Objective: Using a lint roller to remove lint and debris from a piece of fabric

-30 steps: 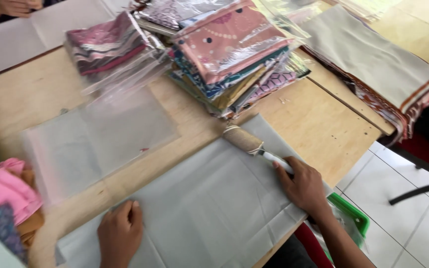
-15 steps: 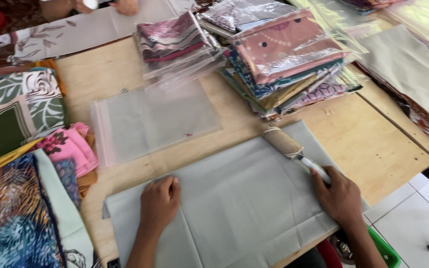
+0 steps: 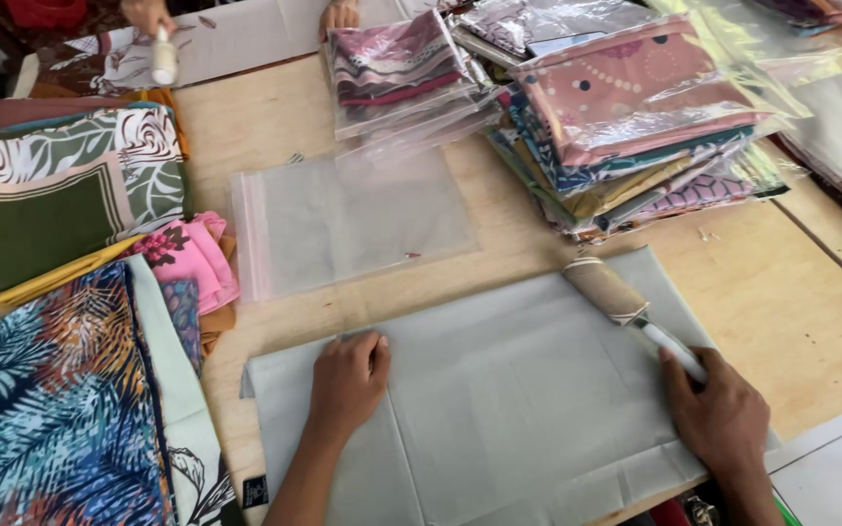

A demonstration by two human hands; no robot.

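The left hand (image 3: 346, 382) is pressed flat, fingers together, on the folded grey cloth (image 3: 499, 409) spread across the wooden table (image 3: 762, 282); the right hand (image 3: 723, 414) is clamped round the white handle of a lint roller (image 3: 626, 304), laid on the cloth's far right corner. An empty clear plastic bag (image 3: 353, 219) is seen just beyond, bagged scarves (image 3: 626, 107) stacked behind.
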